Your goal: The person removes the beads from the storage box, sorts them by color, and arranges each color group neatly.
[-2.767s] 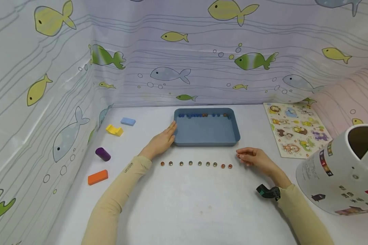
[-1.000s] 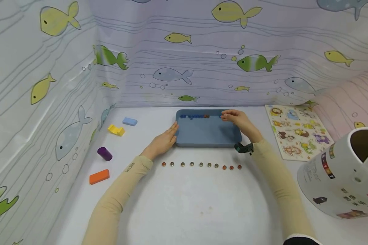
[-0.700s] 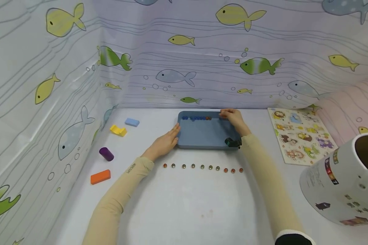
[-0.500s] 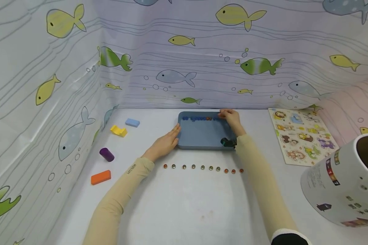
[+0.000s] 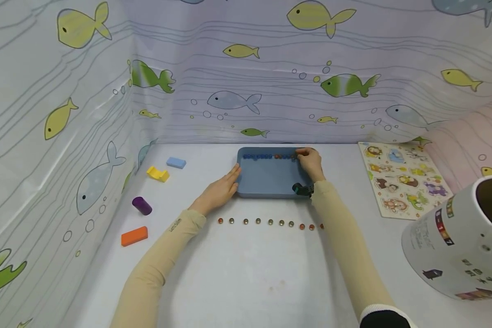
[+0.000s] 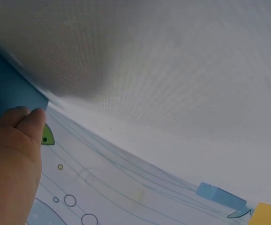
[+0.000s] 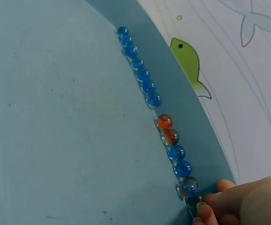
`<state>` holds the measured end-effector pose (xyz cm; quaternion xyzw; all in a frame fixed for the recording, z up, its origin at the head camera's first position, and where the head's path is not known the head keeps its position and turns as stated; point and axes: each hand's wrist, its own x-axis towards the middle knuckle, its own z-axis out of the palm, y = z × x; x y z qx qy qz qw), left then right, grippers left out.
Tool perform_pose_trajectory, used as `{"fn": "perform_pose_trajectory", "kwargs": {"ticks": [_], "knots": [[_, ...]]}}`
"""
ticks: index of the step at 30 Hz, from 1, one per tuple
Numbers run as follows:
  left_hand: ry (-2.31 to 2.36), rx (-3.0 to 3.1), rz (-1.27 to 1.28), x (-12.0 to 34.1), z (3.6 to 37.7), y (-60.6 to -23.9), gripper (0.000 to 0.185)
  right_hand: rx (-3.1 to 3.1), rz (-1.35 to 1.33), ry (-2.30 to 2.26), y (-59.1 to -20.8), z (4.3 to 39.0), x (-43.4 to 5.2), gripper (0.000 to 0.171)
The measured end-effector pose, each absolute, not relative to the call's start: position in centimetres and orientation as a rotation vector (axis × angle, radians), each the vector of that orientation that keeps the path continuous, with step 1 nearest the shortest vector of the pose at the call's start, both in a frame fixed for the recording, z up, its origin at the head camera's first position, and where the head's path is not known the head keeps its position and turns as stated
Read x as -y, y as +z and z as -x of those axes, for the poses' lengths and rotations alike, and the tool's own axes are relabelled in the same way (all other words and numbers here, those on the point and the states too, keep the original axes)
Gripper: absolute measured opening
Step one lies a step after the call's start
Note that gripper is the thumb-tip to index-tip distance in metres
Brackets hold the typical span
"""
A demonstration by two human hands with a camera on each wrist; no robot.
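Note:
A blue-grey tray [image 5: 270, 182] lies on the table. Along its far wall runs a row of blue marbles [image 7: 143, 75] with orange ones [image 7: 164, 122] among them. My right hand [image 5: 310, 163] reaches over the tray's far right part, and its thumb and fingertips pinch a small reddish marble [image 7: 199, 198] at the end of the row, mostly hidden by the fingers. A marble with orange and blue in it [image 7: 188, 187] sits right beside those fingertips. My left hand [image 5: 218, 192] rests with straight fingers against the tray's left side.
Several clear and orange marbles [image 5: 270, 222] form a line on the table before the tray. Orange [image 5: 134, 236], purple [image 5: 142, 206], yellow [image 5: 157, 174] and light blue [image 5: 176, 162] blocks lie left. A sticker-like animal board [image 5: 403, 182] and a white bucket [image 5: 443, 246] stand right.
My right hand has gone from the table to the tray's far wall, leaving one more orange marble at the line's right end. Marbles in the tray have bunched leftward. My left hand stays put.

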<state>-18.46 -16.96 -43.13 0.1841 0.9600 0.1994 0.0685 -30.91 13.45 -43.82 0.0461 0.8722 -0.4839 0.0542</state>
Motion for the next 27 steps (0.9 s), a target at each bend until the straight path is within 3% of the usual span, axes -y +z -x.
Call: {"fn": "perform_pose_trajectory", "kwargs": {"ticks": [7,16,27], "knots": [[0.6,-2.895,-0.539,16.9,18.4,-43.2,0.055,-2.726,0.046,-1.265,-44.1,30.9,-13.5,0.028],[0.598,-2.889,-0.558,16.8,18.6,-42.9,0.056,-2.744,0.076,-1.209,-43.9,31.0,-13.5,0.029],[0.594,-2.889,-0.554,16.9,18.5,-42.9,0.056,-2.203,-0.014,-1.783,-42.7,30.4,-14.4,0.041]]}}
